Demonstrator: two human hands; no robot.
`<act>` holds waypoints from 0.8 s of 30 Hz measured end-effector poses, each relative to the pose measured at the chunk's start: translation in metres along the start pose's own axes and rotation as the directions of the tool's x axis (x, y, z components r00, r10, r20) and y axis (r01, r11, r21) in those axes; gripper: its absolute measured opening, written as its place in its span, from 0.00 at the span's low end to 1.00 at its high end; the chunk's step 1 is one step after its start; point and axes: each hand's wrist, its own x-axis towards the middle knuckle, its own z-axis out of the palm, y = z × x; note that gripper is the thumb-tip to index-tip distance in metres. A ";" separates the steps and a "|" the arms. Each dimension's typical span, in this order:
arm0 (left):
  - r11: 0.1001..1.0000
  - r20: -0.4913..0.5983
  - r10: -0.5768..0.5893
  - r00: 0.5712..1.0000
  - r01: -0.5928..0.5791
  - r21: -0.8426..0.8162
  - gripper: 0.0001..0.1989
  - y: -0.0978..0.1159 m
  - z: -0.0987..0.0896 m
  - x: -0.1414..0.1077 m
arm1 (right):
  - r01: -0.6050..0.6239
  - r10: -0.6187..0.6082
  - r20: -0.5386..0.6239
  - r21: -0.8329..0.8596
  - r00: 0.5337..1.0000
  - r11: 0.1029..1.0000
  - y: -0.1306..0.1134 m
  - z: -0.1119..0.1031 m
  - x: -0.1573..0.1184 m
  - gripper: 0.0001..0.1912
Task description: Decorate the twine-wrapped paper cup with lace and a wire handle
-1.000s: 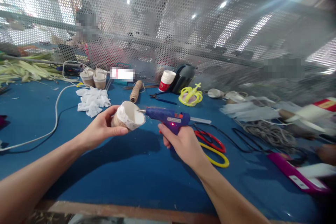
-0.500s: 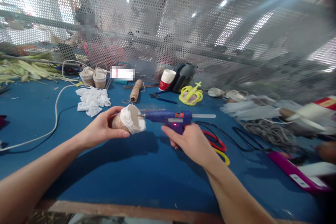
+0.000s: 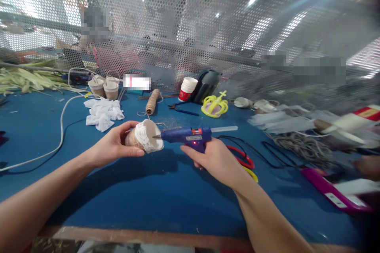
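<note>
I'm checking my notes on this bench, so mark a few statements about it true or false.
1. The left hand holds a cup. True.
2. The right hand is empty. False: it holds a blue glue gun.
3. The glue gun's nozzle is at the cup's open end. True.
4. The yellow crown is left of the twine spool. False: it is to the right.
5. White lacy cloth lies on the blue table. True.

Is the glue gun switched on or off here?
On, it appears: a red light glows on the body of the glue gun, above the right hand. Whether glue is flowing, I cannot tell.
</note>
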 end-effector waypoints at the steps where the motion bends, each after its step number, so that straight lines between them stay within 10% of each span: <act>1: 1.000 0.001 0.009 1.000 -0.009 0.001 0.28 0.001 0.000 0.000 | 0.019 -0.020 0.019 0.043 1.000 0.999 0.001 -0.001 0.000 0.21; 9: 0.999 -0.060 0.051 0.997 -0.052 -0.002 0.25 0.003 -0.004 -0.002 | 0.129 -0.127 -0.034 0.454 0.991 0.881 0.013 -0.001 0.003 0.15; 24: 0.996 -0.083 0.047 0.995 -0.054 -0.074 0.31 0.003 -0.006 -0.004 | 0.154 -0.141 -0.100 0.138 0.985 0.978 0.005 0.000 -0.004 0.15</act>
